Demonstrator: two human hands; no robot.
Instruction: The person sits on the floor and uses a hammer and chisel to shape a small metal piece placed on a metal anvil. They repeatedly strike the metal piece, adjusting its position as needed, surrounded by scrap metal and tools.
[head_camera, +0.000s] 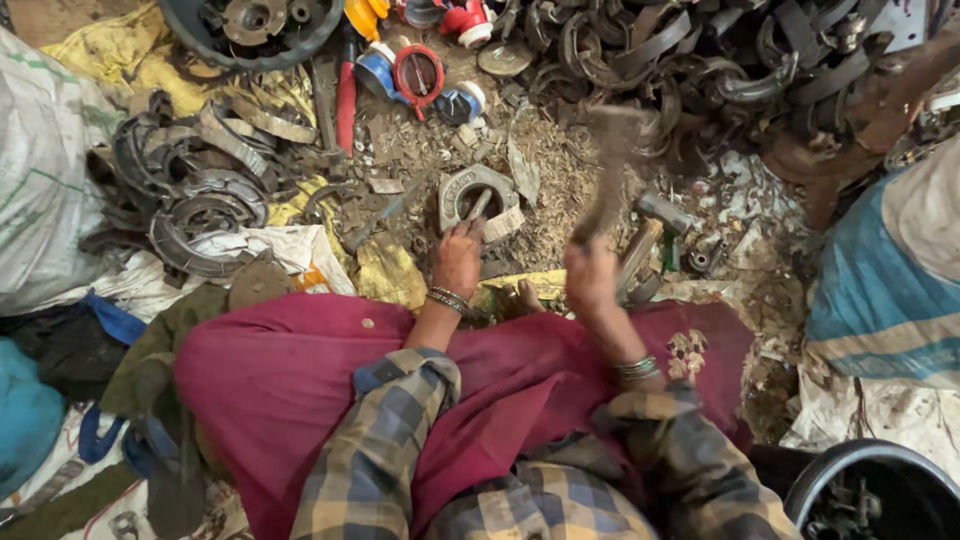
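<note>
A grey metal casting (472, 196), rounded with a hollow middle, lies on the littered ground just above the frame's centre, flat side down so it sits steady. The left hand (457, 258) is closed around a short chisel (479, 205) whose tip rests slanted in the casting's hollow; gripping it low, near the knuckles, keeps the point pinned where it has been set. The right hand (590, 277) is clenched on the handle of a hammer (612, 150), raised right of centre and blurred by motion, its head hanging above and to the right of the chisel. The two hands are apart, each clamped on its own tool.

Metal chips and crumbs spread around the casting. A heap of curved dark metal bands (700, 60) fills the upper right, within arm's reach, and a smaller stack of similar bands (195, 190) lies at the left. Red and blue plastic parts (415, 75) sit at the top centre. A black tub (870, 490) with metal pieces stands at the lower right. A maroon cloth (290, 380) covers the person's lap.
</note>
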